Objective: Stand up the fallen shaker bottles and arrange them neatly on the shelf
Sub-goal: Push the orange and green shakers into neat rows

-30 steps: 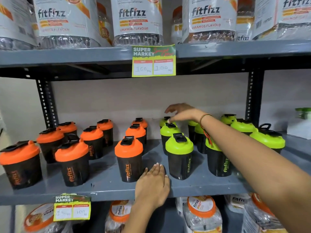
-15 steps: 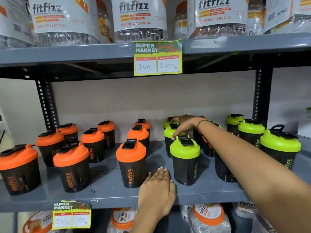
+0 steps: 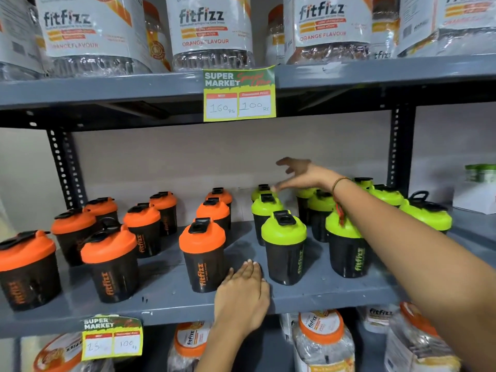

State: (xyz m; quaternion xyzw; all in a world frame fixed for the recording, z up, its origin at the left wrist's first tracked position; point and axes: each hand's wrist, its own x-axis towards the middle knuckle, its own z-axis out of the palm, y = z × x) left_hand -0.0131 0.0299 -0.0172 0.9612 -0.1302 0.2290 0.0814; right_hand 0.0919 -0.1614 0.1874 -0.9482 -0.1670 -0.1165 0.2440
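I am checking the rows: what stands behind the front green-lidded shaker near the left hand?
Behind the front green shaker stand two more green-lidded shakers in a row, upright. The right hand hovers open above the rearmost; their lower bodies are mostly hidden.

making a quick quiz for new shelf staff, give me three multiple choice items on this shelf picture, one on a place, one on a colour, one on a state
1. Where does the left hand rest?
A. on the shelf's front edge
B. on a green lid
C. on the price tag

2. What colour are the lids left of the hand?
A. blue
B. orange
C. white

3. How is the right hand?
A. gripping a bottle
B. open above the green-lidded shakers
C. out of view

Answers: A, palm lies flat on the edge; B, the orange-lidded shakers stand there; B, fingers spread, holding nothing.
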